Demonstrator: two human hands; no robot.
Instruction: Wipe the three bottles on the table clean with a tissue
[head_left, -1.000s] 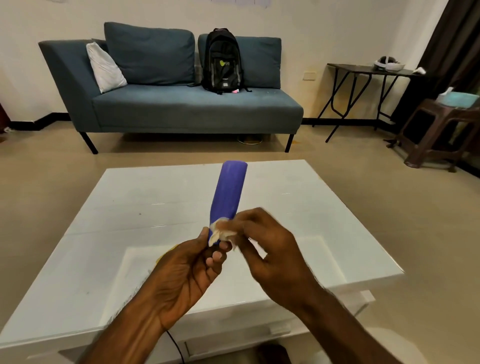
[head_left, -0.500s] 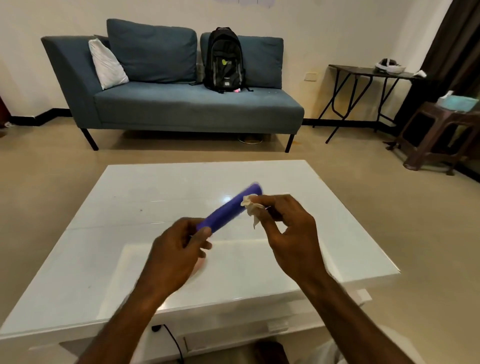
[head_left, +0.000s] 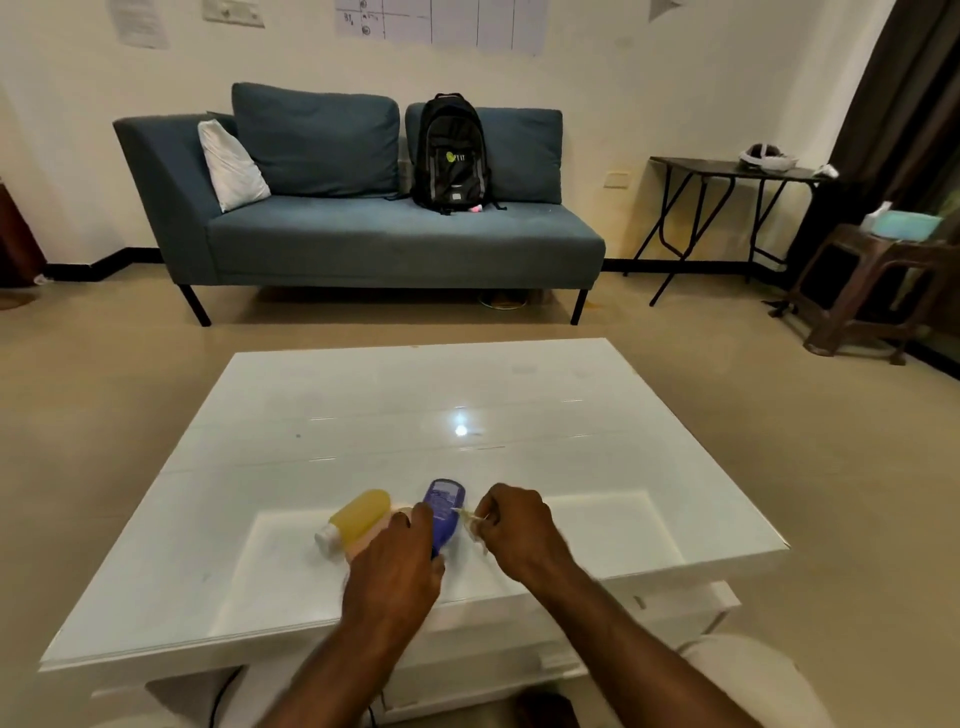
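The left hand (head_left: 395, 566) grips the purple bottle (head_left: 444, 506) low at the counter (head_left: 519, 395), the right hand (head_left: 511, 525) at 3 o'clock pinches the tissue (head_left: 470, 522), and the bottle is probably best laid gently beside the yellow bottle (head_left: 361, 514) at 9 o'clock.

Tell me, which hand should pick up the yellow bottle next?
Probably the left hand: it grips the purple bottle right beside the yellow bottle, while the right hand is farther off and pinches the tissue.
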